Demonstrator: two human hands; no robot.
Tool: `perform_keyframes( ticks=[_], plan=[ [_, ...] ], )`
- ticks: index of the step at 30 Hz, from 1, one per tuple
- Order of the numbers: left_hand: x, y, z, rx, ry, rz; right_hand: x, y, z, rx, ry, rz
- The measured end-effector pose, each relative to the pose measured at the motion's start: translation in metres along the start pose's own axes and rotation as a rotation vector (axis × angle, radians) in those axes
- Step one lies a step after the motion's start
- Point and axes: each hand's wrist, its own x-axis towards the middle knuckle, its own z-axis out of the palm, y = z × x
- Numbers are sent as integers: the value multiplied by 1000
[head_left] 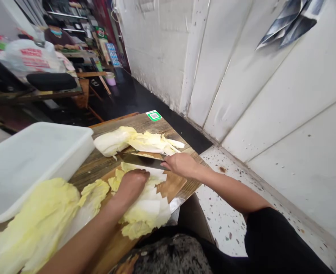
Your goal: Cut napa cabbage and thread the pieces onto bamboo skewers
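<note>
My right hand (181, 164) is closed round the handle of a cleaver (141, 160), whose blade lies across the top of the pale cabbage leaves (146, 207) on the wooden cutting board (172, 185). My left hand (130, 186) presses down on those leaves with curled fingers, just behind the blade. A separate cut cabbage piece (133, 141) lies beyond the blade on the wooden table (99, 165).
A white plastic tub (28, 160) stands at the left of the table. More yellow cabbage leaves (39, 224) are heaped in front of it. White wall panels rise at the right above a speckled floor. A person sits at a cluttered desk far back left.
</note>
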Motion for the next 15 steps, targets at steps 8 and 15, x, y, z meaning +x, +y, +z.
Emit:
perform_keyframes(
  ticks=[8, 15],
  plan=[
    [8, 1, 3, -8, -22, 18, 11, 13, 5, -26, -23, -57],
    [7, -1, 8, -7, -36, 24, 19, 20, 4, -33, -57, -101]
  ],
)
